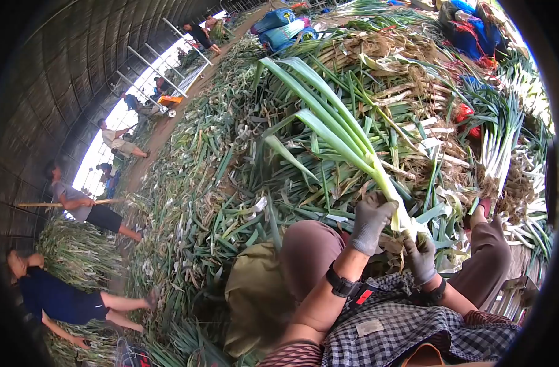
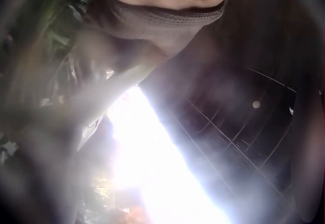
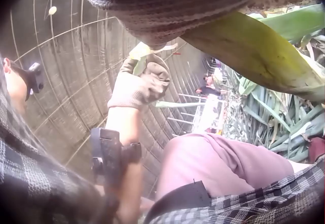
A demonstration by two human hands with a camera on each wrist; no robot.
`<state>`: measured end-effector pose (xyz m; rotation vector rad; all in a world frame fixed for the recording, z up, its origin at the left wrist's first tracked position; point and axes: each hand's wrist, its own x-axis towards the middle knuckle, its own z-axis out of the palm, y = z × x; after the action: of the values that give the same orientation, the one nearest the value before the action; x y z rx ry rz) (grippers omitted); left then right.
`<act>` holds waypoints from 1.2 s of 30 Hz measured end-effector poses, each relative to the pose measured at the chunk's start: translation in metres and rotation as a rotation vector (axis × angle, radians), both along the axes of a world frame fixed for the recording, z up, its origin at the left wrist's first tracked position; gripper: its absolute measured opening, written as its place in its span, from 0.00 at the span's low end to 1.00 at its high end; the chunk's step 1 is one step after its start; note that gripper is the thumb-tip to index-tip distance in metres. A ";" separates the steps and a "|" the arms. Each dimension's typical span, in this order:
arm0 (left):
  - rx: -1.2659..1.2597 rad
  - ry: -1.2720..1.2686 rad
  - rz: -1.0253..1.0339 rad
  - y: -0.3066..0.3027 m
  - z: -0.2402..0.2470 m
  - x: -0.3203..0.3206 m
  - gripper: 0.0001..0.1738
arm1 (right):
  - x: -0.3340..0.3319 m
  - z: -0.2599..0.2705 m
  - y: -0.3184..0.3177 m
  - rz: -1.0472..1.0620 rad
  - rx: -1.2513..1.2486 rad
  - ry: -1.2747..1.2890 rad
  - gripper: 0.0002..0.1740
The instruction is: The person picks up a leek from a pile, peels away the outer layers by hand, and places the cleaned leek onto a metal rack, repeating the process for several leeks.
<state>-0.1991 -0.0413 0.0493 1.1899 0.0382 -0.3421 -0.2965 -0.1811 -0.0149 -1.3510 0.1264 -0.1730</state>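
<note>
A leek [image 1: 353, 144] with long green leaves and a pale stalk slants up and away over the person's lap. The gloved left hand [image 1: 375, 221] grips its pale stalk. Just below, at the lower end of the stalk, the gloved right hand [image 1: 421, 258] holds on with curled fingers. In the right wrist view a broad yellow-green leaf [image 3: 254, 53] stretches out beside the right glove [image 3: 167, 15], and the left glove [image 3: 141, 84] shows farther off, fingers curled. Glare and blur hide most of the left hand's work in the left wrist view.
Loose leaves and trimmings [image 1: 212, 177] cover the ground at left. A pile of leeks with roots [image 1: 408, 92] lies ahead, and a bundle [image 1: 499, 140] stands at right. Blue bags [image 1: 282, 27] sit at the back. Several people and an orange cart [image 1: 169, 100] are along the left.
</note>
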 end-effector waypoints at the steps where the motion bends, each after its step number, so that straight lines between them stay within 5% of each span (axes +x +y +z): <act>1: 0.025 -0.007 -0.021 -0.006 -0.011 0.000 0.07 | 0.000 -0.008 -0.005 0.047 -0.014 -0.004 0.10; 4: 0.153 -0.016 -0.075 -0.013 -0.022 -0.012 0.09 | 0.001 -0.022 -0.011 0.082 -0.032 -0.018 0.12; 7: 0.713 -0.319 -0.091 -0.017 -0.012 -0.024 0.17 | 0.002 -0.029 -0.014 0.028 -0.047 -0.043 0.10; 21: 0.823 -0.449 -0.108 -0.033 -0.024 -0.048 0.20 | -0.003 -0.030 -0.028 0.027 -0.034 0.050 0.13; 24: 0.909 -0.493 -0.041 -0.033 -0.010 -0.050 0.19 | -0.003 -0.051 -0.030 -0.064 -0.033 -0.103 0.16; 26: 1.005 -0.707 0.092 -0.032 -0.014 -0.051 0.19 | 0.005 -0.053 -0.033 -0.511 -1.101 -0.771 0.16; 28: 1.040 -0.867 0.153 -0.033 -0.015 -0.054 0.18 | 0.003 -0.062 -0.034 -0.533 -1.084 -0.695 0.20; 30: 1.169 -1.052 0.034 -0.031 -0.012 -0.059 0.14 | 0.001 -0.044 -0.037 0.076 0.206 -0.059 0.28; 31: 1.114 -1.195 -0.022 -0.031 -0.018 -0.061 0.08 | 0.002 -0.034 -0.034 0.030 0.123 -0.100 0.33; 32: 1.239 -1.325 -0.115 -0.032 -0.019 -0.069 0.06 | 0.007 -0.030 -0.022 -0.074 0.306 -0.126 0.33; 34: 1.242 -1.553 -0.267 -0.032 -0.035 -0.078 0.05 | 0.010 -0.043 -0.027 -0.084 0.101 -0.142 0.35; 35: 1.200 -1.535 -0.312 -0.029 -0.036 -0.081 0.07 | 0.009 -0.044 -0.038 0.022 0.252 -0.118 0.24; 36: 1.195 -1.544 -0.314 -0.023 -0.038 -0.078 0.07 | 0.012 -0.046 -0.043 0.016 0.250 -0.123 0.24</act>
<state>-0.2773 -0.0647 0.0115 2.3606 -1.4714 0.5054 -0.2848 -0.2237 -0.0606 -1.0887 0.0320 -0.2193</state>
